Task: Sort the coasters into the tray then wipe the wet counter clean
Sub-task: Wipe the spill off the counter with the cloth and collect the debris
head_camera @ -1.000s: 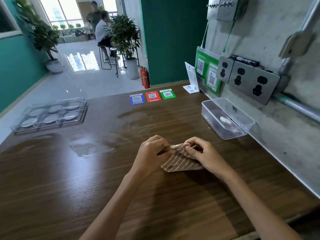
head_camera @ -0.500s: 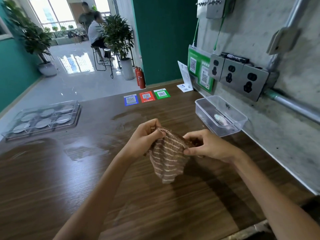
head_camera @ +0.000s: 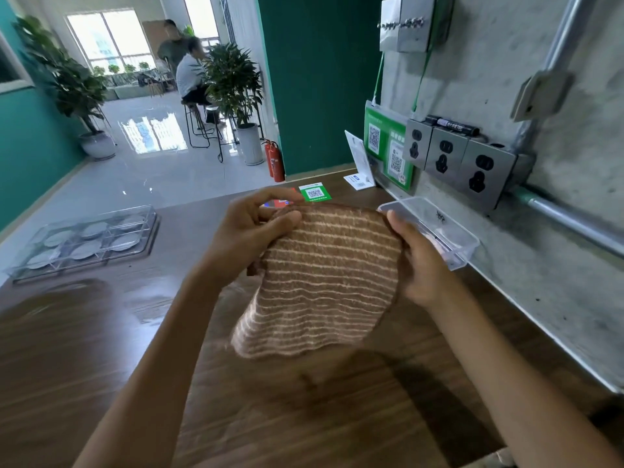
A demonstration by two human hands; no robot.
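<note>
A brown cloth with pale stripes (head_camera: 324, 278) hangs spread out above the wooden counter (head_camera: 101, 349). My left hand (head_camera: 250, 238) pinches its upper left corner. My right hand (head_camera: 418, 261) grips its right edge. The cloth's lower edge hangs free, off the counter. At the far left stands a clear divided tray (head_camera: 148, 231) with several round grey coasters (head_camera: 91, 229) in its compartments. A wet sheen (head_camera: 152, 298) shows on the counter between the tray and my left arm.
A clear plastic box (head_camera: 462, 246) sits against the concrete wall at right, below three sockets (head_camera: 445, 157). A green QR sticker (head_camera: 315, 192) and a white card stand (head_camera: 359, 167) lie at the counter's far end. Beyond are plants, a fire extinguisher and people.
Both hands lifted the folded cloth off the counter and pulled it open; it now hangs spread between them, higher and farther from me.
</note>
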